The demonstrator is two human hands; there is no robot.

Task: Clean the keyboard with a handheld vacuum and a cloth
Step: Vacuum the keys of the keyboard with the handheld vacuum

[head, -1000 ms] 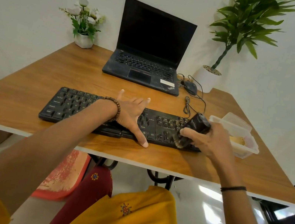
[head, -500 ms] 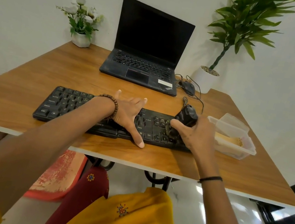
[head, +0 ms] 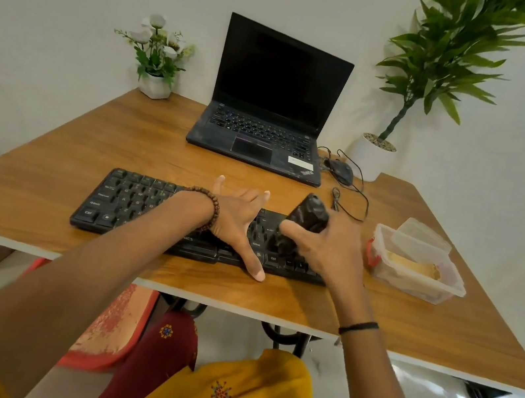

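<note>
Bench (head: 90, 142): wood-grain top with a pale edge.
Keyboard (head: 128, 200): black, lying crosswise near the front edge of the bench. Its left half shows bare.
Left hand (head: 236, 224): lies flat on the middle of the keyboard, fingers straight and spread, grasping nothing. The thumb reaches over the near edge and its tip touches the bench.
Right hand (head: 329, 250): curled round the handheld vacuum (head: 309, 213), thumb across its near side, gripping it over the right part of the keyboard and hiding that end.
Handheld vacuum: small and dark, tilted with its top leaning away from the person. Its lower end is down among the keys, just right of the left hand.
Plastic box (head: 447, 292): clear and open, just right of the keyboard, with its lid (head: 423, 234) resting at the far side.
Cloth (head: 413, 266): a pale yellowish piece lies inside the box. It may be the cloth, though the plastic blurs it.
Laptop (head: 270, 103): open, screen dark, at the back of the bench behind the keyboard.
Mouse (head: 340, 170): black, just right of the laptop, with its cord (head: 358, 197) looping on the bench near the vacuum.
Flowers (head: 160, 53): white blooms in a small white pot at the back left.
Leafy plant (head: 451, 56): tall and green, in a white pot at the back right.
Wrists: a brown bead bracelet (head: 212, 209) on the left, a thin black band (head: 358, 326) on the right.
</note>
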